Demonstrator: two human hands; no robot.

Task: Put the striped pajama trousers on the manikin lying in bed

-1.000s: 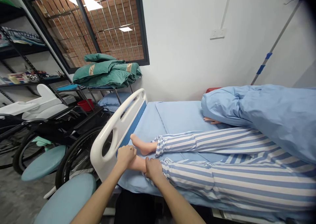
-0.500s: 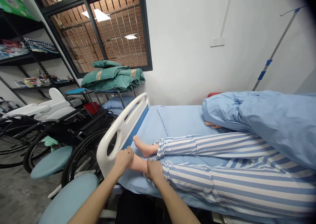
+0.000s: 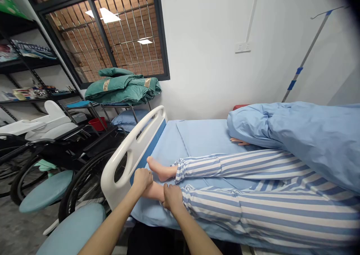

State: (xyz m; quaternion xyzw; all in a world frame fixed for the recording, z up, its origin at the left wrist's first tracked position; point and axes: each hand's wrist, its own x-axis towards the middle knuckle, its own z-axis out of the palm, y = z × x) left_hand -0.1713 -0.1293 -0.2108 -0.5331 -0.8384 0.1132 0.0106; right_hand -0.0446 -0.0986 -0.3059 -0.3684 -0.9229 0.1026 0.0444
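A manikin in blue-and-white striped pyjama trousers lies on a hospital bed with a light blue sheet. My left hand is closed around the toes of its near foot. My right hand grips the ankle of the same leg at the trouser cuff. The far foot rests bare on the sheet just beyond. A light blue duvet covers the upper body, and one manikin hand pokes out from under it.
The white footboard stands right beside my left hand. A black wheelchair and pale green stools crowd the floor to the left. Green folded blankets sit on a rack under the barred window. An IV pole leans by the wall.
My hands keep the same hold on the near foot and ankle. The view has swung slightly; the foot seems barely shifted toward the footboard.
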